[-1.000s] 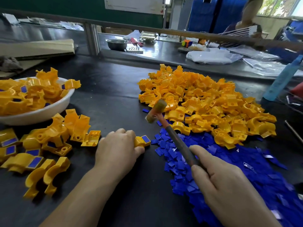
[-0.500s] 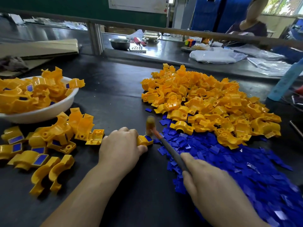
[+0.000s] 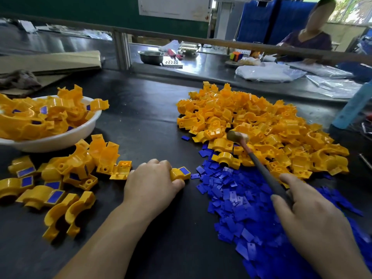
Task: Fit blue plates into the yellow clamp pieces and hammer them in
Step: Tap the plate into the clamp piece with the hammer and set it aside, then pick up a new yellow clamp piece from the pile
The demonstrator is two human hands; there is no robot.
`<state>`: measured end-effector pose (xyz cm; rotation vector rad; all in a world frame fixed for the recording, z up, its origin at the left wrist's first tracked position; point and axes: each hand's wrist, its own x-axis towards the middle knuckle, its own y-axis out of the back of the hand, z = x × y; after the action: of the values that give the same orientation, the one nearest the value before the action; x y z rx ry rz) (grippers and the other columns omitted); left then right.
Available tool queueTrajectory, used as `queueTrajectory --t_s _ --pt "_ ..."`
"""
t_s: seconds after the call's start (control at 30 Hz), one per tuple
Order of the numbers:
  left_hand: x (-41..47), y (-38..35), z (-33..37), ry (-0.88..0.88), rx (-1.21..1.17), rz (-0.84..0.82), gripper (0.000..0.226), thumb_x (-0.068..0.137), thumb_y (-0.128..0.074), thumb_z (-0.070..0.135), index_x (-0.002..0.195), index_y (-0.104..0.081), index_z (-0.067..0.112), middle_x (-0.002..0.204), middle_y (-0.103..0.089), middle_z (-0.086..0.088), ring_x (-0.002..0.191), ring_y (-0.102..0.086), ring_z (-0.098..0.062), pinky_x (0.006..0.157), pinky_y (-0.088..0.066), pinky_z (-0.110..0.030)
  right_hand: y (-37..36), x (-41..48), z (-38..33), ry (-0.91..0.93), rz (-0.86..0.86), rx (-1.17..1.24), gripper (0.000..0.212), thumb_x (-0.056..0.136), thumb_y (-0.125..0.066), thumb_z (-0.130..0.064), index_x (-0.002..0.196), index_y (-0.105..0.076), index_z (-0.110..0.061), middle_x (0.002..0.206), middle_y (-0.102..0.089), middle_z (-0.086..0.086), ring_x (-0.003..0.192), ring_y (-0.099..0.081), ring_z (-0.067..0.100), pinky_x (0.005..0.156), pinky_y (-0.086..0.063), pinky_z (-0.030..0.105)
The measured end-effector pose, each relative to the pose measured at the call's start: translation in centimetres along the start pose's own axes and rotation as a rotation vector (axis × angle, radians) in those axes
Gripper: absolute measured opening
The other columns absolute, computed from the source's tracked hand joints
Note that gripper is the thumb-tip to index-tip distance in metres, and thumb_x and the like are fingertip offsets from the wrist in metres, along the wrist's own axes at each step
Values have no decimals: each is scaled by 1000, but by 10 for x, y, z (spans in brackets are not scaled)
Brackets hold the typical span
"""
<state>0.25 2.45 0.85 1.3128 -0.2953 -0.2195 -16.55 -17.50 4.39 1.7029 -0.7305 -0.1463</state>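
A yellow clamp piece (image 3: 177,174) with a blue plate (image 3: 185,170) is gripped on the near table (image 3: 151,121) by the left hand (image 3: 152,185). A hammer (image 3: 262,169) is gripped by the right hand (image 3: 308,214), its head seemingly raised.

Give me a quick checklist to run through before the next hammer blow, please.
1. Clamp steadied: ok, the left hand grips it on the table.
2. Plate in the clamp, face up: ok.
3. Plate fully driven in: cannot tell.
4. Fingers off the plate: ok, it lies uncovered, though the thumb sits close beside the clamp.
5. Hammer gripped: ok, the right hand holds the handle.
6. Hammer head over the plate: not ok, it hangs off to the right, above the yellow pile.
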Motion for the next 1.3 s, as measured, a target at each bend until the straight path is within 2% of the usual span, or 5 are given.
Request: queueTrajectory --t_s 0.33,0.57,0.87,1.07,1.3 --pt "-4 -3 3 -35 29 36 45 84 -57 64 117 -58 32 108 -60 7 101 -56 -16 78 -49 -33 16 -11 -22 165 -200 411 44 87 -53 -33 99 -37 -72 82 -60 -25 63 -61 4 52 -49 16" --pt "-2 -1 4 -25 35 20 43 83 -60 64 111 -60 31 98 -56 8 96 -55 -16 77 -49 -34 -1 -18 -36 309 -326 241 36 95 -45 -41 131 -39 -43 107 -61 -12 97 -56 4 84 -48 22" --pt "-2 -2 3 -19 40 24 47 84 -58 64 118 -59 31 108 -60 6 102 -56 -17 80 -50 -34 0 -13 -25 196 -237 291 30 89 -52 -36 97 -43 -64 71 -59 -12 72 -56 -5 51 -45 18" --pt "0 -1 1 11 -18 19 45 84 -57 65 114 -58 31 104 -60 7 96 -58 -16 80 -53 -37 -5 4 9 -28 -17 26 44 91 -51 -38 134 -42 -34 82 -46 -17 64 -47 3 49 -33 21" --pt "11 32 -15 306 -1510 333 34 98 -49 52 110 -56 21 94 -71 2 79 -72 -14 68 -59 -33 -9 16 41 -212 26 -109 42 91 -53 -37 131 -47 -27 92 -48 -4 70 -40 18 54 -31 31"
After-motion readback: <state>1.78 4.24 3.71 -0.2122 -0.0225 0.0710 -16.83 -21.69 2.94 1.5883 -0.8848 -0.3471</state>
